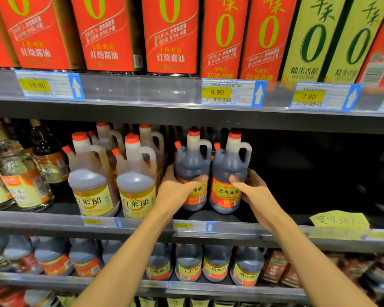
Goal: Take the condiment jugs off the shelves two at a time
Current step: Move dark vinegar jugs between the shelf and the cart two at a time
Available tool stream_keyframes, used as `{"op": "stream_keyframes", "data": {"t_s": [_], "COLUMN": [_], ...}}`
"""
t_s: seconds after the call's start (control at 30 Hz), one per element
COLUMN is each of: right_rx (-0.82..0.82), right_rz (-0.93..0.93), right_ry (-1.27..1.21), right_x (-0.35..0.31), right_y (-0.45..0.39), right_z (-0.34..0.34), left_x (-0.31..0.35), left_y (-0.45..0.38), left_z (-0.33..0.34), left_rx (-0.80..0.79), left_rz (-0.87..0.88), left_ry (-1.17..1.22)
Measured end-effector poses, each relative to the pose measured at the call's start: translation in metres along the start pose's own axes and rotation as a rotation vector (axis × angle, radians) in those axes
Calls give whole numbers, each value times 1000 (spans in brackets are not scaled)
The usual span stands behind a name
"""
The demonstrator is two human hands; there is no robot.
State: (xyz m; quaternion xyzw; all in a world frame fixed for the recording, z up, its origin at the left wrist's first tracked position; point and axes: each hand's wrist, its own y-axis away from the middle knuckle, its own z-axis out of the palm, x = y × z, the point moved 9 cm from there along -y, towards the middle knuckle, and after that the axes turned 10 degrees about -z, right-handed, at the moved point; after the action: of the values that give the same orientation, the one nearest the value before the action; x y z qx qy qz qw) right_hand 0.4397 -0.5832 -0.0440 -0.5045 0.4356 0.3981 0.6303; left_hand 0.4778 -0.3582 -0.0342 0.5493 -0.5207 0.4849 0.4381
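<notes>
Two dark vinegar jugs stand side by side on the middle shelf [142, 227], just right of the pale vinegar jugs [113, 173]. The left hand [175, 191] wraps around the left dark jug [193, 165] at its label, thumb across the front. The right hand [251, 187] grips the right dark jug [230, 169] the same way from its far side. The two jugs sit between the hands, almost touching each other. Right of them the shelf is dark, with a yellow handwritten note [339, 219] on its edge.

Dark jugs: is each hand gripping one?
Yes: the left hand grips the left dark jug and the right hand the right dark jug.
</notes>
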Motion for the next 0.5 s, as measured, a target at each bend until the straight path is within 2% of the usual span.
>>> {"op": "stream_keyframes", "data": {"t_s": [0.2,0.5], "right_rx": [20,22], "right_rz": [-9,12], "right_ry": [16,13], "right_x": [-2,5], "right_y": [3,-12], "right_z": [4,11], "left_x": [3,-1], "left_y": [12,-4], "left_z": [-6,-4], "left_rx": [227,185], "left_rz": [-13,-3], "left_ry": [-40,37]}}
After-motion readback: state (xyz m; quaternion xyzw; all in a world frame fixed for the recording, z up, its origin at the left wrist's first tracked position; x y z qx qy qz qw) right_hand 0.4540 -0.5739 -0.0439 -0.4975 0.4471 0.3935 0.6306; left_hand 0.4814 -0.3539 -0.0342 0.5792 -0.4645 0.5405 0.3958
